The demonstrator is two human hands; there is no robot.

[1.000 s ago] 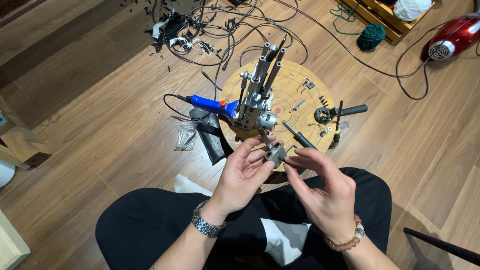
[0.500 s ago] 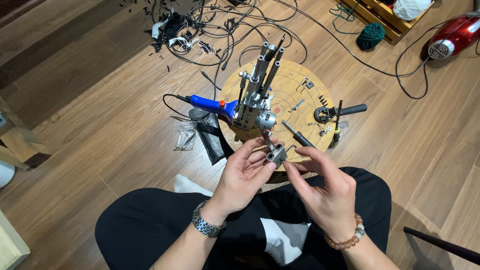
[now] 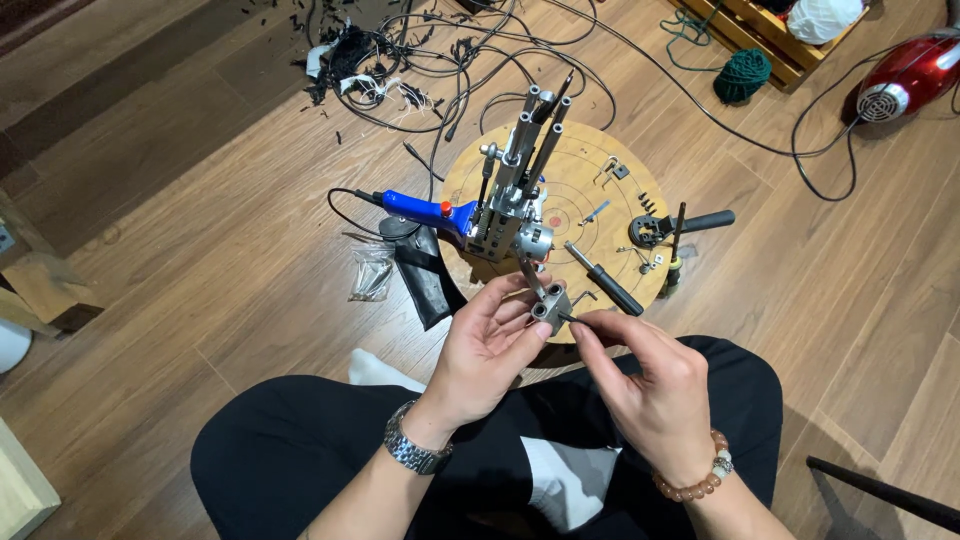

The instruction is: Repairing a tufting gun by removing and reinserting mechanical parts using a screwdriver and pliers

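While left hand (image 3: 490,345) grips metal block (image 3: 549,306), right hand (image 3: 650,385) pinches tiny part (indistinct)

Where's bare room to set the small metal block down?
Bare floor left of the round wooden board, between the clear bag and the cardboard box; also floor right of the board, below the red vacuum. Board crowded: blue-handled tool, screwdrivers. Cable tangle above.

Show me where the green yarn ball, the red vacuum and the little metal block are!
green yarn ball (image 3: 743,73), head view, middle of the ball.
red vacuum (image 3: 915,72), head view, its red body.
little metal block (image 3: 550,307), head view, its side by the holes.
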